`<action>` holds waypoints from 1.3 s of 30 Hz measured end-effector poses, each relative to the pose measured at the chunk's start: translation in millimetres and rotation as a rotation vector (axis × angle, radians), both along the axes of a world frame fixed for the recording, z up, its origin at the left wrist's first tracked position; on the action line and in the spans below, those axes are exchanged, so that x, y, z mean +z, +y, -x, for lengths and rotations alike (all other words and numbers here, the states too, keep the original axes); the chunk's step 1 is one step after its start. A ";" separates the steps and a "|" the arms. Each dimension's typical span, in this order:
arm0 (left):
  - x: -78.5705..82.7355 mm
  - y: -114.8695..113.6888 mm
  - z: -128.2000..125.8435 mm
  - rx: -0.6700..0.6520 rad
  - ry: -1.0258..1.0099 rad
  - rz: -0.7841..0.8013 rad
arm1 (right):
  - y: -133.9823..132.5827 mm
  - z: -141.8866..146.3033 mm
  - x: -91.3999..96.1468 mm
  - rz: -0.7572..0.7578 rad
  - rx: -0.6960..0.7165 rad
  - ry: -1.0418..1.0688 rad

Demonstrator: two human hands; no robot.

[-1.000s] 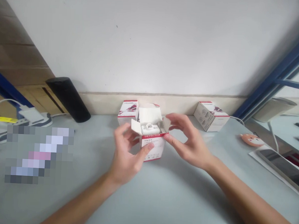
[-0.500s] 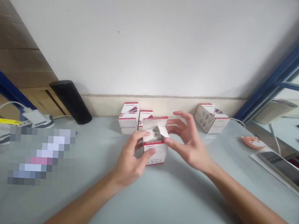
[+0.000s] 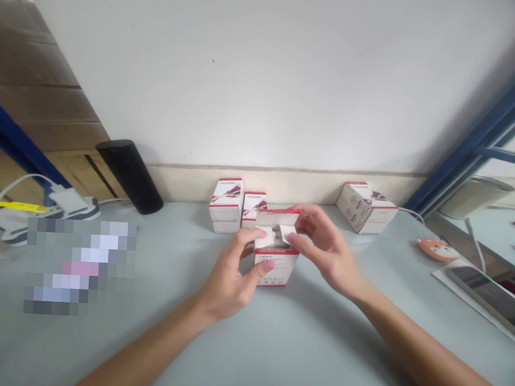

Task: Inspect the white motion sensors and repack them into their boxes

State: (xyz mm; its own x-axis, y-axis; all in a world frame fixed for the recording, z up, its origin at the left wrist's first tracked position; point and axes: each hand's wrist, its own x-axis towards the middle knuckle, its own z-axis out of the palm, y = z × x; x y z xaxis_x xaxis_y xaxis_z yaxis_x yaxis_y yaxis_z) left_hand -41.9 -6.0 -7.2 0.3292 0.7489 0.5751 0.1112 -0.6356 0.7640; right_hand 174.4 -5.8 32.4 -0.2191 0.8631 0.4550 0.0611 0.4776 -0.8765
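A small white and red carton marked DETECTOR (image 3: 276, 264) stands on the grey table (image 3: 275, 344) in front of me. My left hand (image 3: 231, 275) grips its left side, thumb on the front face and forefinger pressing the left side flap down. My right hand (image 3: 323, 248) holds the right side, its thumb and fingers pushing the right flap and the red-edged top lid inwards. Both side flaps lie nearly flat over the opening.
Two more stacked cartons (image 3: 226, 206) and a third carton (image 3: 254, 207) stand by the wall behind. Another carton (image 3: 366, 207) lies at the right. A black cylinder (image 3: 130, 175) leans at the left, near a power strip (image 3: 45, 210). An orange toy (image 3: 436, 248) and a tablet (image 3: 489, 294) lie right.
The carton's side flaps, spread open a second ago, have been folded down, and the top lid has tipped forward. The white item inside is now covered.
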 end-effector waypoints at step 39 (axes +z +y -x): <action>9.6 37.3 16.4 0.529 -0.094 -0.168 | 11.4 9.9 -22.6 0.017 -0.090 -0.115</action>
